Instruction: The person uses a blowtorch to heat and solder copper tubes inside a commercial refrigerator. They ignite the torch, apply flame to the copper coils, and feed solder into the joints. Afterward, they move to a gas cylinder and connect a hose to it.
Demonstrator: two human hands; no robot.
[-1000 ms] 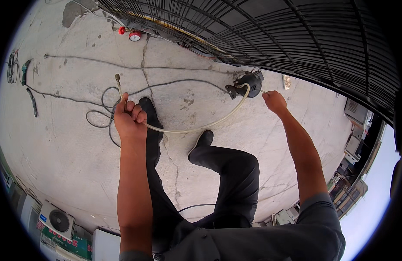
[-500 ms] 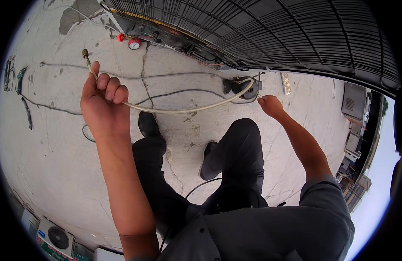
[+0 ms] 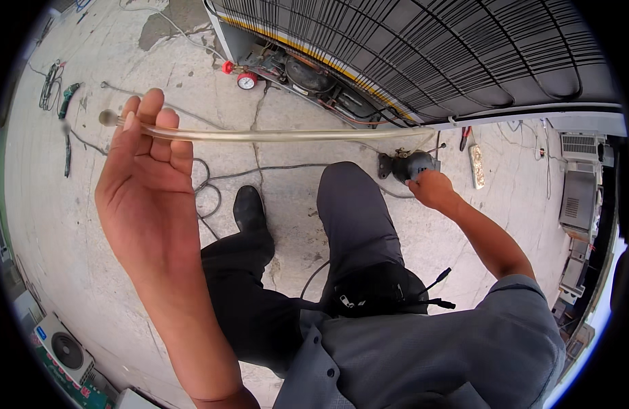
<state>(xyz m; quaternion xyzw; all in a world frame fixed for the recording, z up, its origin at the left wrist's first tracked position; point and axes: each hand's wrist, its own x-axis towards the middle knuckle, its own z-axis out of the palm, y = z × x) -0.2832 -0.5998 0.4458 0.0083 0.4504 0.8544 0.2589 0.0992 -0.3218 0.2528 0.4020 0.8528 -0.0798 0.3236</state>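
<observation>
A clear flexible hose (image 3: 260, 136) runs from my left hand (image 3: 154, 180) across to a black round compressor (image 3: 413, 163) on the concrete. My left fingers and thumb pinch the hose close to its free end, where a round metal fitting (image 3: 108, 118) sticks out past the fingertips, slightly blurred. The hose is stretched nearly straight, and its far end drops toward the compressor's brass-coloured connection. My right hand (image 3: 435, 189) is closed at the compressor's near right edge; its fingertips are partly hidden there.
A fridge with a black wire condenser (image 3: 423, 54) tilts over the far side. A red pressure gauge (image 3: 247, 81) sits by its base. Cables, a power strip (image 3: 477, 167), red-handled pliers (image 3: 465, 138) and a green tool (image 3: 70, 95) lie on the floor. An outdoor fan unit (image 3: 64, 349) stands lower left.
My left hand has lifted nearer the view, and the hose has gone from a sagging curve to nearly straight. The view has shifted; my right hand stays by the compressor.
</observation>
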